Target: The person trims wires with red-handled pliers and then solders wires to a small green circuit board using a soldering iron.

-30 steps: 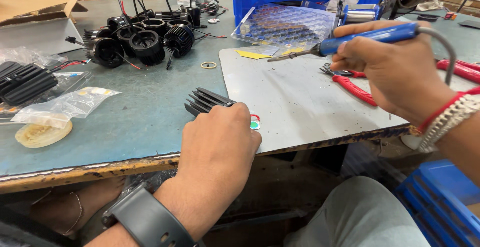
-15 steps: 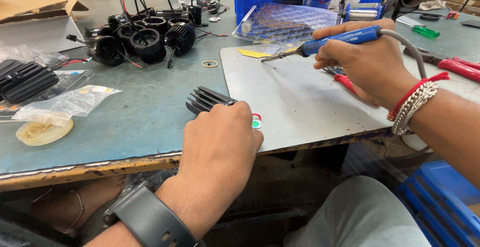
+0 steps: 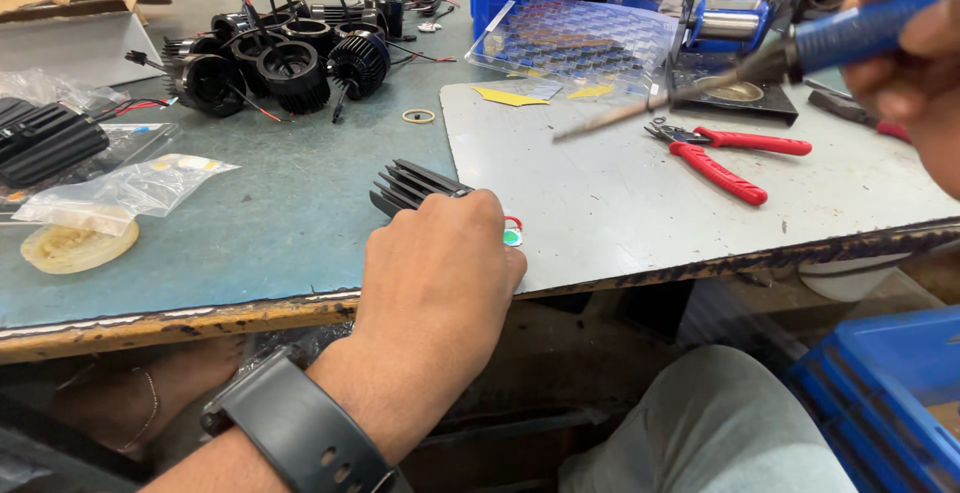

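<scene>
- Left hand (image 3: pixel 440 273) grips finned heatsink (image 3: pixel 412 187) on the surface (image 3: pixel 280 223).
- Right hand (image 3: pixel 915 63) grips soldering iron (image 3: pixel 760 58), tip above and right of heatsink, not touching.
- Soldering looks not yet begun.

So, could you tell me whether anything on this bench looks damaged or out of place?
The bench's front edge is worn, its paint chipped to bare wood. A lone ring lies loose on the green top. Otherwise nothing stands out: the red pliers lie flat on the grey mat.

The left hand (image 3: pixel 440 273) sits at six o'clock, knuckles up, fingers curled shut, a black band around the wrist. The right hand (image 3: pixel 915 63) is raised at two o'clock, fingers clenched.
</scene>
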